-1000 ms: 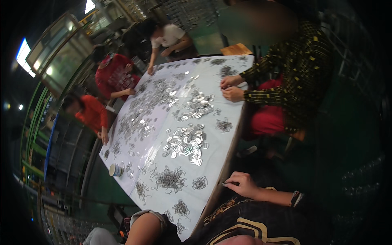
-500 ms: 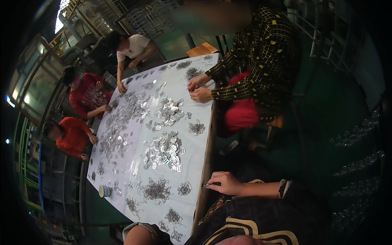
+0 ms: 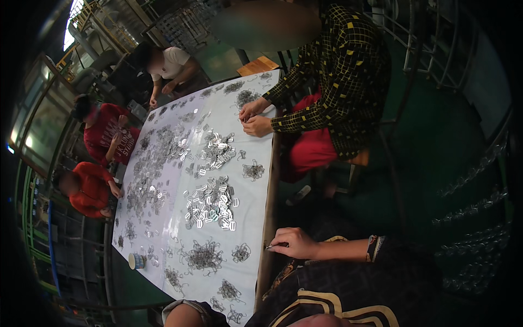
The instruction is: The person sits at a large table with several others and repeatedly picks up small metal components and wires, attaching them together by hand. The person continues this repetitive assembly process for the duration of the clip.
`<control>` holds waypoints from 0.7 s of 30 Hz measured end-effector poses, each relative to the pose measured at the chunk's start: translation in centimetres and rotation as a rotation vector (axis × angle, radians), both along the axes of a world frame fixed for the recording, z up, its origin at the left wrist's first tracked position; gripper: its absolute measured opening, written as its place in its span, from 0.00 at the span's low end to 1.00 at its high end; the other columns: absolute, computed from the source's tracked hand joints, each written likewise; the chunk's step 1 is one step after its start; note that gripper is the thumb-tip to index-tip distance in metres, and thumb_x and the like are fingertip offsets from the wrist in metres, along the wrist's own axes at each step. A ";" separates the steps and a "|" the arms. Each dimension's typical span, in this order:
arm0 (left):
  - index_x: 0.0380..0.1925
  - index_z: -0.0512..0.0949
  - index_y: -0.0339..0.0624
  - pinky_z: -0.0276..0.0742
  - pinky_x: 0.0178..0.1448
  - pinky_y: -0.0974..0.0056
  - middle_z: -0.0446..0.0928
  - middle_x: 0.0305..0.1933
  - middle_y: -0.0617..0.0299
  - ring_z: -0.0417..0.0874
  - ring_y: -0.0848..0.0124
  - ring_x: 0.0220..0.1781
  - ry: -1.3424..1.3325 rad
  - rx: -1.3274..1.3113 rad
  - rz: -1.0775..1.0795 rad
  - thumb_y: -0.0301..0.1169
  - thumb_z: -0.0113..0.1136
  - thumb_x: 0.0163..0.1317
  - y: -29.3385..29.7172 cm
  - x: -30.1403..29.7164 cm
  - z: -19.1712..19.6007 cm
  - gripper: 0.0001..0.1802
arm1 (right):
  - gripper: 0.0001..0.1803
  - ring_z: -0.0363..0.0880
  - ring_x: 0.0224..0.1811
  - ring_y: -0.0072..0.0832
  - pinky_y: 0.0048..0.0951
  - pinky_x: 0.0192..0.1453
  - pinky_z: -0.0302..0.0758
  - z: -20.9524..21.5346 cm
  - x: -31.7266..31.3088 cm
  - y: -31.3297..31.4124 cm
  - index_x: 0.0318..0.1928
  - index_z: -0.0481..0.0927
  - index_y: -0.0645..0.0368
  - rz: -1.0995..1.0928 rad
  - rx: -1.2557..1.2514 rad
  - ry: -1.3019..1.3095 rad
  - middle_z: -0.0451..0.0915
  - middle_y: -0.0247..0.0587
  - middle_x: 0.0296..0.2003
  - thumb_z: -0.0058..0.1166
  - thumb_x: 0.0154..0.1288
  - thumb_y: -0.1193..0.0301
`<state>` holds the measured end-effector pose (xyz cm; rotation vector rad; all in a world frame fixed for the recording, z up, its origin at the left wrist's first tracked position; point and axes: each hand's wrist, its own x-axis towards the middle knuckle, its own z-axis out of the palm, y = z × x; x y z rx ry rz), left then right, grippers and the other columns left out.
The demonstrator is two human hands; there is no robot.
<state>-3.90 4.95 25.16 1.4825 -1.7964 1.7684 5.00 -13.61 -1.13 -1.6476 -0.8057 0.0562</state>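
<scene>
My right hand (image 3: pixel 293 243) is closed in a pinch beside the table's near right edge, the forearm coming in from the right. A small shiny metal piece (image 3: pixel 268 247) sticks out between thumb and fingertips; its exact kind is too small to tell. My left hand does not show. To the left of my right hand lies a small heap of bent wire hooks (image 3: pixel 241 252), with a larger heap of wire hooks (image 3: pixel 204 254) beyond it. Farther up the table are piles of flat, slotted metal buckles (image 3: pixel 212 204).
The white-covered table (image 3: pixel 253 204) carries more heaps of metal bits. A paper cup (image 3: pixel 137 261) stands at its left edge. A co-worker in a checked top (image 3: pixel 348 82) handles small parts at the far right; several others sit along the left side. A wooden stool (image 3: pixel 259 66) stands beyond.
The whole view has shifted slightly. My right hand keeps its pinch at the table edge. Across the table, a co-worker in white has lifted a hand off the surface, and one in dark red has raised a hand.
</scene>
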 end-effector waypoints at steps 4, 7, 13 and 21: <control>0.36 0.75 0.38 0.74 0.50 0.60 0.73 0.39 0.60 0.75 0.60 0.39 -0.007 -0.001 0.000 0.29 0.60 0.59 0.0 0.1 0.1 0.08 | 0.08 0.78 0.27 0.35 0.34 0.32 0.74 0.2 -0.1 -0.2 0.32 0.84 0.61 -0.024 0.021 0.001 0.78 0.40 0.26 0.64 0.57 0.69; 0.35 0.75 0.39 0.73 0.50 0.60 0.73 0.38 0.60 0.75 0.61 0.38 -0.004 0.011 0.007 0.29 0.60 0.59 -0.2 0.3 0.4 0.07 | 0.08 0.78 0.26 0.35 0.34 0.32 0.74 0.2 0.0 -0.2 0.32 0.84 0.61 -0.028 0.019 -0.020 0.77 0.40 0.25 0.64 0.57 0.69; 0.34 0.75 0.39 0.73 0.49 0.60 0.72 0.36 0.61 0.74 0.61 0.37 -0.020 -0.008 0.001 0.30 0.59 0.60 -0.5 0.2 0.1 0.07 | 0.08 0.78 0.26 0.34 0.34 0.32 0.74 0.3 -0.3 -0.5 0.32 0.84 0.61 -0.013 -0.005 -0.003 0.77 0.40 0.25 0.64 0.57 0.69; 0.32 0.74 0.39 0.73 0.48 0.60 0.71 0.34 0.61 0.73 0.62 0.34 -0.032 -0.005 0.001 0.30 0.59 0.60 -0.5 0.5 0.2 0.06 | 0.07 0.79 0.27 0.33 0.32 0.32 0.75 0.0 0.0 -0.8 0.32 0.85 0.62 -0.042 0.023 0.006 0.78 0.40 0.26 0.65 0.56 0.70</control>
